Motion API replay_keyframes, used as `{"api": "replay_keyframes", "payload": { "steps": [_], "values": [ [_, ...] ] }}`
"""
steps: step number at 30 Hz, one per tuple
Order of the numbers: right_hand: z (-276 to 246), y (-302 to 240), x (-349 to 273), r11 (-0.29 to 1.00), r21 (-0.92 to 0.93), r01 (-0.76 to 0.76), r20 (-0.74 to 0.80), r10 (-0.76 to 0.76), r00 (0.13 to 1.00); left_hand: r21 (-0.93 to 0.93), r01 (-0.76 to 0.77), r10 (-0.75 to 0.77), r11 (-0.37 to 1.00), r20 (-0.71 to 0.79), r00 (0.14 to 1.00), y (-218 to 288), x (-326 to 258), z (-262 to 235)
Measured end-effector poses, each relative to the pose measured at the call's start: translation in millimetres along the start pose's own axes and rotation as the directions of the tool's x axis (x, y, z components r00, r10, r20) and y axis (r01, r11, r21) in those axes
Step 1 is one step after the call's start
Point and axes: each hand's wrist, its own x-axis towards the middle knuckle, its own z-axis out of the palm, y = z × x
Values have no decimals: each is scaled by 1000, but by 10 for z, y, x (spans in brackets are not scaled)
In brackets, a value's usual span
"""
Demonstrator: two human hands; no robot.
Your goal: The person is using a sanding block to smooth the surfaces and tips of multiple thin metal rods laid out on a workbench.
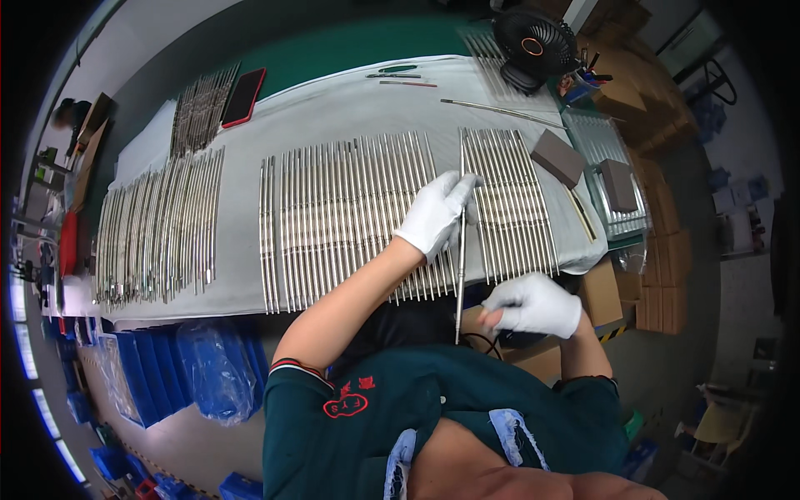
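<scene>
- A slender metal rod (461, 275) lies in the gap between two rows, its long axis running from the far side toward the worker's body, near end past the edge of the cloth-covered table (333, 104).
- The gloved left hand (437, 212) is the nearer one, its fingers closed around the rod's far half; the rod passes along the hand's right side.
- The gloved right hand (533, 306) is poised right of the near end, apart from the rod, fingers curled toward the thumb; blur hides whether they hold anything.
- Flanking the rod: a central row of rods (358, 208), partly behind the left forearm, and a right-hand row of rods (510, 208).
- Farther out: a grey block (558, 157), a red-edged phone (243, 98) and a black fan (533, 46).
</scene>
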Motion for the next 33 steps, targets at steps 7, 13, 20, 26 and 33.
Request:
{"api": "replay_keyframes", "payload": {
  "steps": [7, 13, 20, 26, 33],
  "values": [
    [-1365, -194, 407, 586, -703, -402, -691, -434, 578, 14, -6, 6, 1000, -44, 999, 10, -382, 9],
    [-1745, -14, 538, 462, -638, -616, -726, -95, 681, -77, -4, -1, 997, -59, 998, -46, -414, -40],
    [-1187, -524, 429, 543, -837, 66, -440, -740, 508, -38, 30, -33, 999, -62, 998, -23, -441, 18],
    [-470, -954, 711, -24, -992, 123, 86, -847, 524, -13, 60, -61, 998, -83, 995, -26, -446, 156],
    [-935, -764, 509, 59, -998, -16, -59, -861, 504, -87, -25, 19, 996, -63, 998, -50, -540, 75]
  ]
}}
